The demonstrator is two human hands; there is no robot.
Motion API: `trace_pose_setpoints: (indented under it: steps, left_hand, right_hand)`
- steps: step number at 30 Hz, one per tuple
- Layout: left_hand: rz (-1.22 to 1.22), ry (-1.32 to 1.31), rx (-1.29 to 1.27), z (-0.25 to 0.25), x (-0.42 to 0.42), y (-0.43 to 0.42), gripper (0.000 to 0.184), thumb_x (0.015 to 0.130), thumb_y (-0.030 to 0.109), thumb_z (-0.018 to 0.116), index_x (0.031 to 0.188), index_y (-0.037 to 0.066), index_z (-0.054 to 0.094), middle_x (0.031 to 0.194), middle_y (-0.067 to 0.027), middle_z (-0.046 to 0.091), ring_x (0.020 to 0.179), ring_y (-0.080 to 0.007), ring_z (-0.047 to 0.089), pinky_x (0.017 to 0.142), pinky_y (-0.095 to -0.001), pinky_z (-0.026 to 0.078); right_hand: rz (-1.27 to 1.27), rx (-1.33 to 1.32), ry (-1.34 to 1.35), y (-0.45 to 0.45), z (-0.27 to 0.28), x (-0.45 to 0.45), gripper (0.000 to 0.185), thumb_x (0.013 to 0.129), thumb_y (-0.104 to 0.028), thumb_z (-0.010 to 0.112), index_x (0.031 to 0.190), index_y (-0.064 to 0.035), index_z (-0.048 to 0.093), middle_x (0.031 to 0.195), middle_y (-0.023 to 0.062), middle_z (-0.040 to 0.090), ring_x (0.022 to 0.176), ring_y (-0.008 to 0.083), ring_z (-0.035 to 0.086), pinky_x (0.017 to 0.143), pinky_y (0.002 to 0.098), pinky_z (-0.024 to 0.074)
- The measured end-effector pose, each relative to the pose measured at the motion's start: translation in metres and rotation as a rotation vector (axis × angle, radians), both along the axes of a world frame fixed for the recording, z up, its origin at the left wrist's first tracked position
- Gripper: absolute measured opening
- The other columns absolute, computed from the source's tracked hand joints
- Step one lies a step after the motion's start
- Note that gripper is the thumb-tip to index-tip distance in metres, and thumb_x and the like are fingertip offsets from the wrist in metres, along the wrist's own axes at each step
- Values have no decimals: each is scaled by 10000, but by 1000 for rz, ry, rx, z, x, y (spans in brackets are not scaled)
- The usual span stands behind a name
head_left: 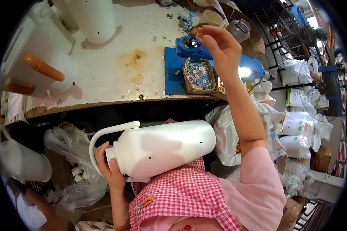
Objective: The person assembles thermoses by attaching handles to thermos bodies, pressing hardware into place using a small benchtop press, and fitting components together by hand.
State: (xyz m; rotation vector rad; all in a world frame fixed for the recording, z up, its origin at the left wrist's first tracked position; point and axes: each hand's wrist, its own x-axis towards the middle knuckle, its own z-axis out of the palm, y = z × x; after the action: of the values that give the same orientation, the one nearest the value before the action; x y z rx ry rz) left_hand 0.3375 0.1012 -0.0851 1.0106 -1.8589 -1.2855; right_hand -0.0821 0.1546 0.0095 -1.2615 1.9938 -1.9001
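Note:
A white insulated jug body point(165, 148) with a long curved handle lies sideways across my lap, its neck toward the left. My left hand point(110, 165) wraps around that neck, thumb on the near side. A small dark hole and a slot show in the jug's wall. Raised over the bench, my right hand point(221, 48) is beside a blue machine point(189, 46); thumb and fingertips come close together, and anything between them is too small to make out. Below this hand is a cardboard box of washers point(198, 75), with a second box of small brass-coloured parts point(221, 86) partly behind my forearm.
White jugs point(92, 19) stand on the stained bench point(142, 54), one with orange-brown handles point(44, 67). A lamp point(244, 72) glows beside the machine. Plastic bags point(231, 131), a fan point(316, 86) and sacks point(297, 123) are at the right. Another person's arm point(38, 200) shows lower left.

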Motion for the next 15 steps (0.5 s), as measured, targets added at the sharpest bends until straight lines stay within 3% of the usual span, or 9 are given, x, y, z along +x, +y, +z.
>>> trace_pose_setpoints:
  steps: [3,5,6,8,9,11,15]
  left_hand:
    - [-1,-22,-25,-4,1,-1,445,957,271,472,1307,5,545,1202,-113,538,1073,-215,532,975,-359,413]
    - [7,-28,-42,-3,-3,-1,446,957,274,468,1304,6,546,1200,-111,540,1071,-215,534,976,-359,415]
    - [8,-3,-9,-1,-6,0,444,946,277,484,1286,-2,551,1180,-129,536,1064,-240,528,977,-374,409]
    - [2,-13,-4,4,-8,-1,445,933,279,502,1266,-11,556,1166,-149,533,1060,-270,523,980,-393,401]
    - [2,-53,-27,4,-6,-3,447,932,280,505,1266,-12,556,1172,-152,534,1063,-274,523,983,-397,400]
    - [-27,-46,-58,7,-7,-6,450,927,283,520,1259,-18,559,1150,-158,541,1048,-271,524,968,-386,403]
    - [3,4,-30,12,-12,-6,460,923,297,545,1251,-25,566,1110,-150,537,1004,-253,523,928,-367,416]
  right_hand:
    - [-4,-29,-34,36,-15,8,141,932,-112,695,1014,2,712,893,35,729,797,74,645,749,230,518]
    - [41,394,-57,54,-35,8,128,942,-98,670,981,20,701,889,98,719,773,132,654,737,269,527]
    - [42,394,-63,61,-45,4,128,942,-98,670,981,20,701,889,98,719,773,132,654,737,269,527]
    - [-84,707,289,60,-69,-3,117,872,-98,690,963,-34,727,937,98,712,768,219,692,723,319,548]
    - [-82,735,382,56,-81,-10,130,836,-104,681,947,-74,741,951,103,674,839,291,678,744,376,549]
    - [-93,821,693,50,-98,-18,123,822,-117,687,929,-95,742,926,78,654,899,282,660,765,392,543]
    - [-124,795,747,43,-100,-16,68,818,-125,690,876,-102,715,900,64,650,900,284,644,773,406,541]
